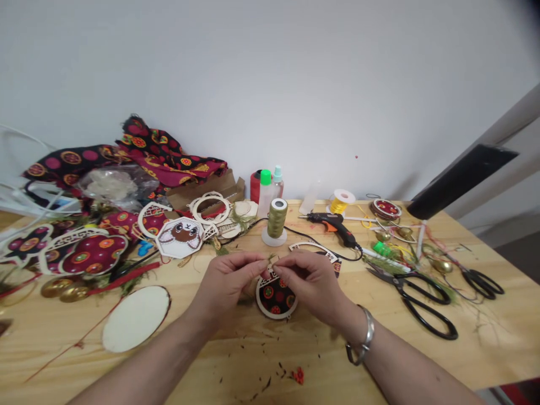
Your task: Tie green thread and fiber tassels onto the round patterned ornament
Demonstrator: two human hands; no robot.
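My left hand (228, 278) and my right hand (314, 281) meet in front of me, thumbs and forefingers pinched together at the top of a round ornament (276, 298). The ornament has a pale wooden rim, a fretwork strip and dark flowered cloth. Between the fingertips shows a short bit of olive-green thread (272, 259); its lower part is hidden by my fingers. A spool of olive thread (277, 218) stands upright just beyond. Behind my right hand lies another pale fretwork frame (314, 247), partly covered.
To the right lie a glue gun (331, 222), large black scissors (422, 298) and smaller scissors (483, 283). An octagonal lamb piece (179, 237), a white oval (137, 319) and flowered cloth (164, 154) are on the left. Bottles (265, 194) stand near the wall. Red scraps (298, 375) lie in front.
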